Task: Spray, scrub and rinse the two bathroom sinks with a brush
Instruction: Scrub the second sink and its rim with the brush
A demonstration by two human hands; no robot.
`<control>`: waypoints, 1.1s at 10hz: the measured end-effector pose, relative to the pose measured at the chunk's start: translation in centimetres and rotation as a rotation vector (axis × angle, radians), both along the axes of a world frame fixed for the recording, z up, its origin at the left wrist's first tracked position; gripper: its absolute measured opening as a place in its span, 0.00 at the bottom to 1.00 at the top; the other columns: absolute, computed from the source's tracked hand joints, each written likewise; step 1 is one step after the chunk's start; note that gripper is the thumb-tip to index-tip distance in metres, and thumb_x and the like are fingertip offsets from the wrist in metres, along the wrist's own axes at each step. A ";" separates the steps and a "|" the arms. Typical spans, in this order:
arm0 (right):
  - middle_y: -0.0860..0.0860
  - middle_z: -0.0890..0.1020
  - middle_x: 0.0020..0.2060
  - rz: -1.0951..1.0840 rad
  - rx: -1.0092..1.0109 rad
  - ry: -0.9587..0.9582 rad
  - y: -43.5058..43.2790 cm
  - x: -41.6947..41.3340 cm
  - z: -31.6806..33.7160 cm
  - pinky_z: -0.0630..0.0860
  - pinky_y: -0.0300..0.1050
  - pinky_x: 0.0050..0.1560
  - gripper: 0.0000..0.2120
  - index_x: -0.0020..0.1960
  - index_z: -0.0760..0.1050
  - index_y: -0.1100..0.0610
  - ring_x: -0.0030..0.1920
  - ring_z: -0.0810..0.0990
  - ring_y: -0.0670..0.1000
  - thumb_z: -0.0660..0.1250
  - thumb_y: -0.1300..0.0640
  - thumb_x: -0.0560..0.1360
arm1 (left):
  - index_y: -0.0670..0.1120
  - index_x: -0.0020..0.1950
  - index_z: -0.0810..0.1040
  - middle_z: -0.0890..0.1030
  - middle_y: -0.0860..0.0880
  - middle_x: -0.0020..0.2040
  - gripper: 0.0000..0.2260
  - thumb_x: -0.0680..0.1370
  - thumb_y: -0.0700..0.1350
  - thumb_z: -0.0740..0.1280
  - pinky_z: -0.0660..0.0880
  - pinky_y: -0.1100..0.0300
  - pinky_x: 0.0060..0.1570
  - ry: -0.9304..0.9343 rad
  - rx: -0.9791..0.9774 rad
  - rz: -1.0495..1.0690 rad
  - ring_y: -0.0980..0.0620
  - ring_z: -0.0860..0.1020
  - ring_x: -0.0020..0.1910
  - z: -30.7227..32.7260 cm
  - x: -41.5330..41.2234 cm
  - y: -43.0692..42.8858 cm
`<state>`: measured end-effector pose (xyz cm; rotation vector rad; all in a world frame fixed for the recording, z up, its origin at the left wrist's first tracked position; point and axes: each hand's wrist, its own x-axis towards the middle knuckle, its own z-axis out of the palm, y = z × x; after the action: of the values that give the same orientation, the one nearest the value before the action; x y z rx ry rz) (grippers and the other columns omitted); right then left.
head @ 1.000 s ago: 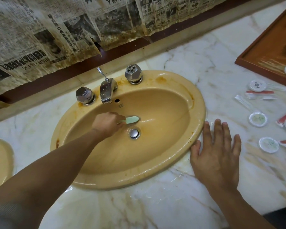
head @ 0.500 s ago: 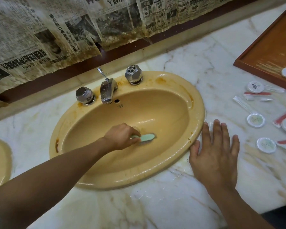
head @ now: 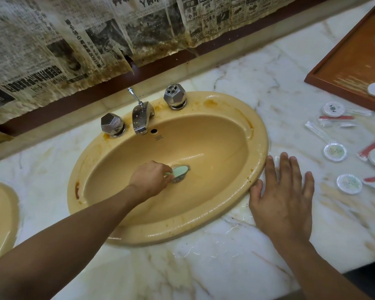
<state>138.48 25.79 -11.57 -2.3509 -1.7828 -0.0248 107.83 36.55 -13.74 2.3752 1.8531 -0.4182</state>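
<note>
A yellow oval sink (head: 232, 131) is set in a marble counter, with brown stains along its rim. Down in the bowl, my left hand (head: 149, 178) grips the handle of a pale green brush (head: 180, 171), whose head lies over the drain and hides most of it. My right hand (head: 284, 191) rests flat with fingers spread on the counter, just right of the sink's rim. The edge of a second yellow sink (head: 0, 213) shows at the far left.
A chrome tap (head: 142, 118) with two faceted knobs (head: 112, 124) (head: 174, 96) stands behind the bowl. Small round packets (head: 335, 152) and wrapped toiletries lie on the counter (head: 204, 267) at right, near a wooden tray (head: 351, 66). Stained newspaper (head: 74, 40) covers the wall.
My left hand has swept the brush around the bowl's bottom, from above the drain to the right of it, then back over the drain. My right hand stays flat on the counter.
</note>
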 end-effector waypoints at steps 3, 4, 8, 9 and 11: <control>0.60 0.62 0.79 -0.003 -0.008 -0.003 0.0 -0.1 -0.1 0.52 0.66 0.78 0.31 0.80 0.62 0.59 0.81 0.57 0.59 0.50 0.47 0.80 | 0.55 0.58 0.81 0.81 0.53 0.45 0.11 0.83 0.53 0.60 0.77 0.55 0.34 0.212 -0.031 -0.051 0.49 0.80 0.41 3.6 -6.5 0.2; 0.60 0.63 0.79 -0.003 -0.002 0.006 0.0 -0.1 -0.1 0.52 0.65 0.78 0.31 0.80 0.62 0.59 0.81 0.57 0.59 0.51 0.47 0.80 | 0.53 0.60 0.81 0.80 0.50 0.43 0.12 0.84 0.52 0.60 0.68 0.57 0.29 0.281 0.149 -0.125 0.43 0.80 0.36 5.1 -7.5 1.6; 0.60 0.62 0.80 0.003 -0.005 -0.010 0.0 0.0 -0.2 0.51 0.65 0.79 0.31 0.81 0.61 0.59 0.81 0.56 0.59 0.51 0.47 0.80 | 0.45 0.59 0.80 0.79 0.46 0.37 0.11 0.79 0.47 0.72 0.67 0.58 0.21 0.389 0.327 -0.427 0.43 0.76 0.25 9.9 -7.2 5.3; 0.60 0.62 0.80 0.005 -0.002 -0.006 0.0 0.0 -0.1 0.51 0.65 0.79 0.31 0.81 0.61 0.59 0.81 0.57 0.59 0.51 0.47 0.80 | 0.40 0.62 0.79 0.80 0.42 0.40 0.16 0.75 0.40 0.74 0.69 0.57 0.21 0.397 0.279 -0.518 0.41 0.76 0.25 9.6 -7.1 5.6; 0.60 0.62 0.80 0.001 -0.007 -0.008 0.0 0.1 -0.1 0.51 0.65 0.79 0.31 0.81 0.61 0.58 0.81 0.56 0.58 0.50 0.47 0.80 | 0.40 0.56 0.83 0.77 0.44 0.34 0.16 0.69 0.37 0.76 0.61 0.61 0.21 0.499 0.209 -0.609 0.43 0.75 0.21 10.6 -9.0 5.2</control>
<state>138.54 25.81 -11.68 -2.3587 -1.7903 -0.0282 98.84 41.74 -3.11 3.1948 1.3023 -0.9867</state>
